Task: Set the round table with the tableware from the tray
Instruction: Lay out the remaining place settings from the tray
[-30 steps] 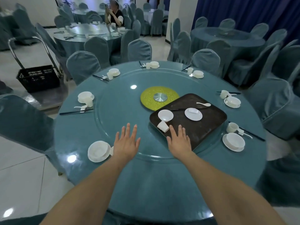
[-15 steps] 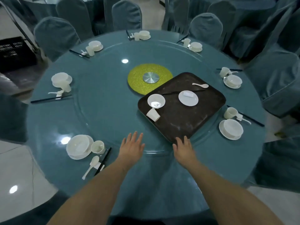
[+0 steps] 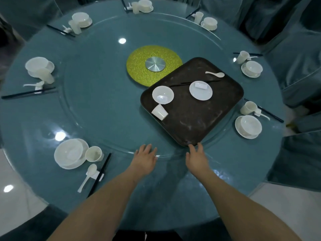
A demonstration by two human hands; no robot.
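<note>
A dark brown tray [image 3: 199, 122] lies on the glass turntable [image 3: 97, 108] of the round teal table [image 3: 225, 180]. On the tray are a white bowl [image 3: 163, 94], a tipped white cup [image 3: 159, 112], a white plate [image 3: 200, 90] with a small rest on it, black chopsticks [image 3: 192, 82] and a white spoon [image 3: 215, 74]. My right hand [image 3: 197, 156] is flat, its fingertips at the tray's near corner. My left hand [image 3: 145, 156] lies flat on the turntable's near rim, holding nothing.
Several place settings of white bowls, cups, spoons and chopsticks ring the table, one at the near left [image 3: 71, 153] and one at the right [image 3: 248, 126]. A yellow disc with a metal hub [image 3: 154, 64] marks the centre. Covered chairs [image 3: 298, 66] stand around.
The view has dropped and moved closer to the table. Both hands have drawn back toward the near rim; the right hand slid off the tray's surface to its near corner.
</note>
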